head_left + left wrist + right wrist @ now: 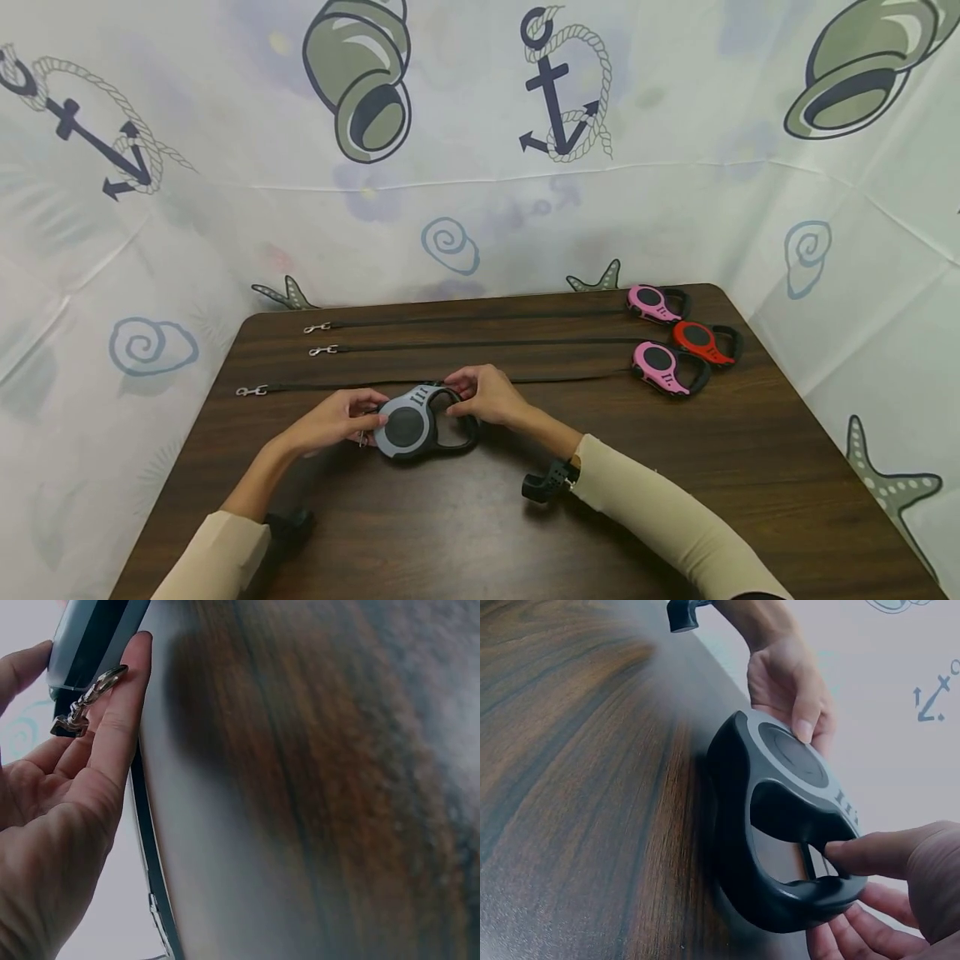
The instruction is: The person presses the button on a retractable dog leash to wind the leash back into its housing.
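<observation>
A grey-and-black retractable dog leash point(405, 427) is held just over the near middle of the table. My left hand point(337, 421) grips the round casing at its left end, thumb on the front and fingers behind. In the left wrist view its metal snap clip point(94, 697) hangs by the fingers at the casing's end. My right hand point(491, 396) pinches the upper part of the black loop handle point(742, 847), the thumb reaching into the opening and the other fingers outside, as the right wrist view shows.
A pink leash point(652, 303), a red leash point(697, 335) and another pink leash point(658, 358) lie at the table's right back. Their black cords stretch left to metal clips point(252, 390). A patterned cloth point(487, 225) hangs behind the wooden table point(465, 533).
</observation>
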A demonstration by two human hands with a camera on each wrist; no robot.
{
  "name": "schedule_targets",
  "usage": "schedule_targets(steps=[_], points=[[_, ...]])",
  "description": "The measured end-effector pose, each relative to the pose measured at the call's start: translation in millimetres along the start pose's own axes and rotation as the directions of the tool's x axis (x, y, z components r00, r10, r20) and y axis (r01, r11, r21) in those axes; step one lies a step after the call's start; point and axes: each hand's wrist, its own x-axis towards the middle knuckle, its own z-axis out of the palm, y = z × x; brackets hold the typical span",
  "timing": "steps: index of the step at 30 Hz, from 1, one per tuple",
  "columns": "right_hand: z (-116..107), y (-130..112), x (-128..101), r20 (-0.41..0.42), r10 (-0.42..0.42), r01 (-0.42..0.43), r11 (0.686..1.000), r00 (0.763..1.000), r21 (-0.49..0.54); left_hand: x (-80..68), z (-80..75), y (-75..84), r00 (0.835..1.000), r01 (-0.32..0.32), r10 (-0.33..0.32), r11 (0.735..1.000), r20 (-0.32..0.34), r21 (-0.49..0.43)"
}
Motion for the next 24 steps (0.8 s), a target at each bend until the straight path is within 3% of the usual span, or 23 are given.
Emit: schedule_targets(steps=[7, 15, 24], points=[[2.4, 3.2, 0.2, 0.011, -0.004, 0.005, 0.999, 1.000, -0.040, -3.0, 1.8, -3.3, 1.000, 0.014, -0.014, 1.000, -0.013, 0.000], [5.8, 7.4, 2.3, 0.000, -0.012, 0.012, 0.996, 1.000, -0.090, -5.3, 3.7, -0.3, 0.995, -0.023, 0.043, 0.977, -0.090, 0.210], [7.9, 10.6, 5.1, 0.005, -0.023, 0.023, 0.996, 1.000, -0.081, -5.5, 4.3, -2.2, 0.990, -0.052, 0.088, 0.955, -0.113, 0.291]])
